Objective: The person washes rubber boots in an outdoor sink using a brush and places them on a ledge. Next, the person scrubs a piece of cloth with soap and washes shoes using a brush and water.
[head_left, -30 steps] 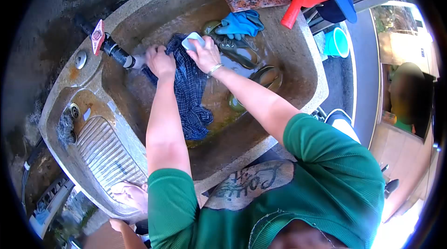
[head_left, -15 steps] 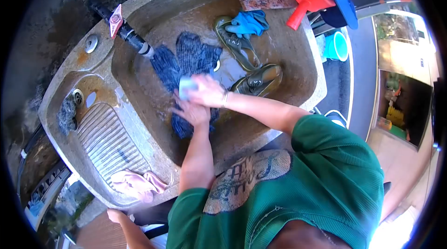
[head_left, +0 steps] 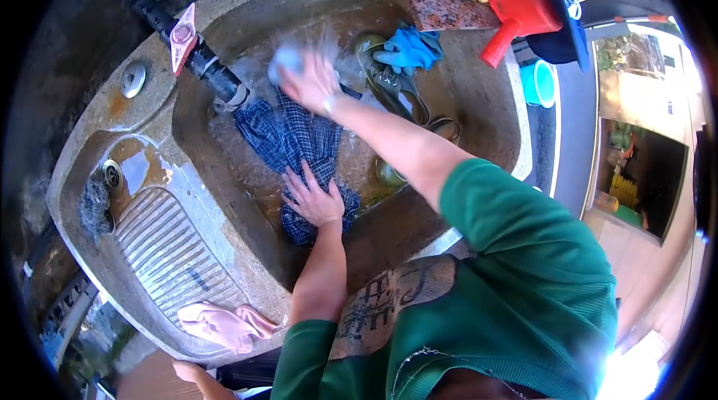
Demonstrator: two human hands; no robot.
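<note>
A dark blue checked garment (head_left: 299,138) lies wet on the bottom of the stone sink (head_left: 258,232), under shallow water. My left hand (head_left: 315,200) presses on its near part, fingers spread. At the garment's far end my right hand (head_left: 310,80) grips a pale blue block (head_left: 288,62). Motion blurs the block, so I cannot tell if it is a brush or a soap bar. Water splashes around it. Beside the right hand are a dark green canvas shoe (head_left: 390,86) and a blue rubber glove (head_left: 410,50). The second shoe (head_left: 445,129) is partly behind my right forearm.
A black pipe with a pink-handled tap (head_left: 183,37) reaches over the sink's left side. The ribbed washboard (head_left: 176,250) has a pink cloth (head_left: 224,325) at its near end. A red dipper (head_left: 523,0) stands at the back right. Another person's hand (head_left: 187,371) shows at lower left.
My right hand has moved away from me with the pale blue block, to the garment's far end. My left hand has settled flat on the cloth. The splashing has grown.
</note>
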